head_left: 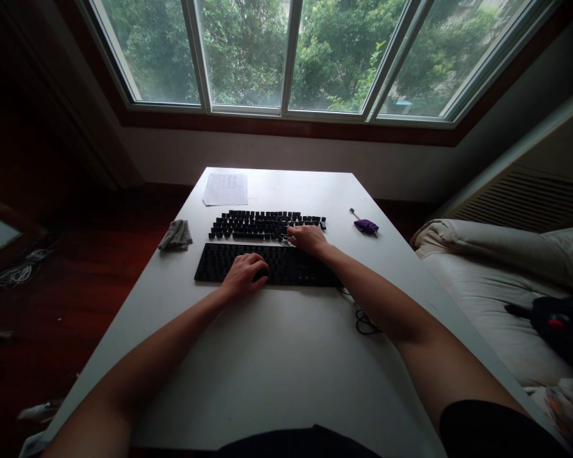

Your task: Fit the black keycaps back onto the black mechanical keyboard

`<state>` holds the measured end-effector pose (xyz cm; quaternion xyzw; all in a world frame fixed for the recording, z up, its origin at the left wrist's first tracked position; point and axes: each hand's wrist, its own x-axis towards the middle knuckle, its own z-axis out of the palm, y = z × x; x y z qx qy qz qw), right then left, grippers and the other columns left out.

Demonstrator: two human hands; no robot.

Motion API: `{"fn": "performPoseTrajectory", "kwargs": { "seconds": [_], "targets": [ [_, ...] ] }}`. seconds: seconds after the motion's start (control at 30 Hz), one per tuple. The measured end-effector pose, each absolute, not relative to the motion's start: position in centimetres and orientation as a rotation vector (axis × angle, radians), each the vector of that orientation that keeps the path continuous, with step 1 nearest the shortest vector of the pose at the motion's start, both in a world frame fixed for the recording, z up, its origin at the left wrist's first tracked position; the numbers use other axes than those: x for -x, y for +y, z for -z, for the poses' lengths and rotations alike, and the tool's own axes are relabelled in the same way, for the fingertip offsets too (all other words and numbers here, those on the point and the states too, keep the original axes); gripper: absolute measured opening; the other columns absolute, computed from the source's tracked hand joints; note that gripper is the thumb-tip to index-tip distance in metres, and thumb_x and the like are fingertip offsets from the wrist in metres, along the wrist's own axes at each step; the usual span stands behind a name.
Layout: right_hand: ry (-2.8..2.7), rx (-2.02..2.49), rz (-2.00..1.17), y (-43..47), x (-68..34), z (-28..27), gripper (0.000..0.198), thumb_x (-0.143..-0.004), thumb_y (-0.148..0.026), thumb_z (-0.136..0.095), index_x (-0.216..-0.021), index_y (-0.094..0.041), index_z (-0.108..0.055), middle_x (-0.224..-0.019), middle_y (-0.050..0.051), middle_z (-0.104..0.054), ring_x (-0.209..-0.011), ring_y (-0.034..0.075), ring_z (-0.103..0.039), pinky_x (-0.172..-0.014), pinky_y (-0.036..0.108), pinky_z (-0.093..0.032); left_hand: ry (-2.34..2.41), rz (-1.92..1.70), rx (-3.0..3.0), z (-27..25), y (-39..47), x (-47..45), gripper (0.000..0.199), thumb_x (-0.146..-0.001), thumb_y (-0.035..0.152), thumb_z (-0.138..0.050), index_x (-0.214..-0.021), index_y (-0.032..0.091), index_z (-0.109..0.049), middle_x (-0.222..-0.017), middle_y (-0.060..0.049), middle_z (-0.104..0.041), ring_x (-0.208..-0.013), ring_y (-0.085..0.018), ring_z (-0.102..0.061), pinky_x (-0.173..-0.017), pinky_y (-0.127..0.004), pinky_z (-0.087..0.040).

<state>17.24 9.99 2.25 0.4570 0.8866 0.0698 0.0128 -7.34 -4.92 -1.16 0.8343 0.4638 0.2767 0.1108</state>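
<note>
A black keyboard [291,270] lies flat across the white table. My left hand [244,275] rests on its left-middle part, fingers curled over the top and thumb near the front edge. Dark surface shows between thumb and fingers; whether anything small is there I cannot make out. Behind the keyboard, many loose black keycaps [253,222] are laid out in rows like a keyboard layout. My right hand [308,238] reaches to the front right of these rows, fingers pinched together. At its fingertips is a small shiny wire tool [285,241], seemingly a keycap puller.
A grey cloth [176,235] lies at the table's left edge, and printed paper [226,189] at the far left corner. To the right are a purple pouch-like item [365,226] and a small brush [353,212]. A black cable [365,323] coils beside my right forearm.
</note>
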Motion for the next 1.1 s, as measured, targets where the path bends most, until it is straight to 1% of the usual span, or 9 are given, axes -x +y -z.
{"fn": "performPoseTrajectory", "kwargs": {
  "seconds": [0.37, 0.6, 0.87, 0.97, 1.1],
  "targets": [
    [2.766, -1.406, -0.244, 10.50, -16.99, -1.59, 0.024, -0.097, -0.036, -0.052, -0.114, -0.021, -0.063, -0.104, 0.009, -0.074, -0.087, 0.025, -0.070, -0.068, 0.029, -0.043, 1.382, -0.789, -2.450, 0.83, -5.13, 7.22, 0.021, -0.086, 0.029, -0.066, -0.107, 0.026, -0.068, -0.116, -0.007, -0.063, -0.109, -0.027, -0.056, -0.098, -0.046, -0.039],
    [2.749, -1.438, -0.210, 10.49, -17.22, -1.58, 0.028, -0.097, -0.040, -0.053, -0.118, -0.024, -0.061, -0.108, 0.008, -0.074, -0.093, 0.026, -0.070, -0.071, 0.030, -0.044, 1.428, -0.722, -2.488, 0.81, -5.21, 7.17, 0.021, -0.088, 0.030, -0.065, -0.108, 0.026, -0.067, -0.118, -0.005, -0.063, -0.110, -0.026, -0.056, -0.100, -0.045, -0.039],
    [2.778, -1.519, -0.129, 10.23, -17.30, -1.64, 0.031, -0.096, -0.041, -0.054, -0.121, -0.025, -0.062, -0.110, 0.008, -0.074, -0.093, 0.025, -0.069, -0.071, 0.030, -0.043, 1.422, -0.724, -2.501, 0.97, -5.08, 7.20, 0.022, -0.088, 0.030, -0.065, -0.110, 0.026, -0.066, -0.117, -0.005, -0.063, -0.110, -0.025, -0.056, -0.099, -0.044, -0.040],
    [2.865, -1.547, -0.070, 9.95, -17.32, -1.76, 0.031, -0.098, -0.042, -0.052, -0.118, -0.023, -0.064, -0.108, 0.008, -0.073, -0.089, 0.023, -0.067, -0.069, 0.029, -0.041, 1.428, -0.721, -2.496, 1.02, -5.05, 7.25, 0.022, -0.088, 0.030, -0.066, -0.109, 0.026, -0.067, -0.117, -0.005, -0.063, -0.110, -0.026, -0.056, -0.099, -0.044, -0.040],
    [3.043, -1.574, 0.019, 9.63, -17.64, -2.33, 0.033, -0.101, -0.043, -0.044, -0.109, -0.020, -0.067, -0.104, 0.009, -0.069, -0.091, 0.022, -0.063, -0.072, 0.029, -0.040, 1.430, -0.720, -2.502, 1.02, -5.08, 7.25, 0.022, -0.088, 0.030, -0.066, -0.109, 0.026, -0.066, -0.117, -0.005, -0.062, -0.110, -0.026, -0.055, -0.099, -0.044, -0.039]
  ]
}}
